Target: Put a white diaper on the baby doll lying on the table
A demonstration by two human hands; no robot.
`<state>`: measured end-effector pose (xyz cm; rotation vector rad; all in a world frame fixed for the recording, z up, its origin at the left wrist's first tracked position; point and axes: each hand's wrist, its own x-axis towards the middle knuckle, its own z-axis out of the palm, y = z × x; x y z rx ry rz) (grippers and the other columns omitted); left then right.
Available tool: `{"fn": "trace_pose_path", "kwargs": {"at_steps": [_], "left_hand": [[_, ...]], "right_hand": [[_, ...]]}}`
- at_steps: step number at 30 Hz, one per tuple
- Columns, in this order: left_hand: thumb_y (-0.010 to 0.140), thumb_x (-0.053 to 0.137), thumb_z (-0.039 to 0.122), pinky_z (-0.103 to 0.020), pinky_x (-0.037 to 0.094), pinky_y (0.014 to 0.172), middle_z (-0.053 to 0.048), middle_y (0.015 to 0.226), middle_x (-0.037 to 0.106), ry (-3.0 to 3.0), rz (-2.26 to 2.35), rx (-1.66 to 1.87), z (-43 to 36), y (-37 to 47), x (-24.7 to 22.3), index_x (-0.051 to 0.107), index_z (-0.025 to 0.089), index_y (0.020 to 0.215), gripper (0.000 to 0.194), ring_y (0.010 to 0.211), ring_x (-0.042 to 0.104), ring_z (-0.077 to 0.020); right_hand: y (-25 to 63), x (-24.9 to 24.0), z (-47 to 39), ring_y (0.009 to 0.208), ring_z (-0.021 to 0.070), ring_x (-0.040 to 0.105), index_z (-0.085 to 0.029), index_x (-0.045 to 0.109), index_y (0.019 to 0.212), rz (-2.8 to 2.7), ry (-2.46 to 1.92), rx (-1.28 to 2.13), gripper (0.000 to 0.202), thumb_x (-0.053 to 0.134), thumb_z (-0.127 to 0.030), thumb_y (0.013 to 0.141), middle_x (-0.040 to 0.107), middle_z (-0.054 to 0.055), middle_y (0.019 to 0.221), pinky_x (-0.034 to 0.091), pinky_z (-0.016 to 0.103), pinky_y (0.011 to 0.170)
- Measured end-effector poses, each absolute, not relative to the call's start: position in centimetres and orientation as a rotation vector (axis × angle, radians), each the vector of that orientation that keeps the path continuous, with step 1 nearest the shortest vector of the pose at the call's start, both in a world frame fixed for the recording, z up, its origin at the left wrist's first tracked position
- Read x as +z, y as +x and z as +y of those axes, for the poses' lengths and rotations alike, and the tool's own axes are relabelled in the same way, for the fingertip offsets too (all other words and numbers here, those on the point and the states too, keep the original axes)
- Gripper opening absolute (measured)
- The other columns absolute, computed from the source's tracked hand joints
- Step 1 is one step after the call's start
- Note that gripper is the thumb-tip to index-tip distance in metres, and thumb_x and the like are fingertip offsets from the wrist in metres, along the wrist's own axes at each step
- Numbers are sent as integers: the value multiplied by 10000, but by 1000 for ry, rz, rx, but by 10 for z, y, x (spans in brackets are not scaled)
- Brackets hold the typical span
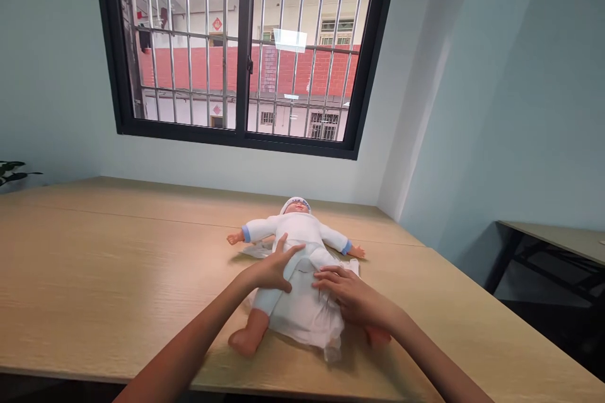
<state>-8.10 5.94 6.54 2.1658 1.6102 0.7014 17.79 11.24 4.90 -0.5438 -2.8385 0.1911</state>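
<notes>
A baby doll (299,226) in a white outfit with blue cuffs and a white cap lies on its back on the wooden table, arms spread and bare feet toward me. White, thin, crumpled material (302,311) lies beneath its hips and between its legs. My left hand (278,264) rests at the doll's hip and thigh on the left, fingers spread. On the right, my right hand (343,289) lies over the other thigh and the edge of the white material, fingers extended and slightly bent. It partly hides that leg.
The wooden table (118,277) extends to both sides, its front edge close to me. Behind it is a barred window (243,50) in the wall. A second table (562,242) stands at right, and plant leaves (16,171) show at far left.
</notes>
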Motion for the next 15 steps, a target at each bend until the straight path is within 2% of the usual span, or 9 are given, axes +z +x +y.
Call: {"fn": "trace_pose_path", "kwargs": {"at_steps": [4,9,15], "left_hand": [[560,726,121,-346,506,893,-118,1526,339,2115,1532,709,61,-87,67,419,319,1445,957,1259,514,-330],[599,683,131,-330,493,929,-126,1535,315,2105,1492,772,58,-87,69,411,280,1460,915,1372,392,-348],[618,699,202,-313,521,902,-79,1495,413,2170,1503,764,54,-88,73,477,305,1422,841,1333,460,-317]], "right_hand": [[176,37,115,1408,234,337,-280,483,1393,-2879,-566,143,723,417,30,743,480,24,1456,318,494,1137],[177,31,117,1368,223,383,-267,508,1367,-2776,-568,255,659,442,-12,762,496,34,1434,342,409,1132],[168,39,112,1286,274,454,-235,633,1181,-2746,-610,197,442,479,-65,803,588,82,1316,377,465,1061]]}}
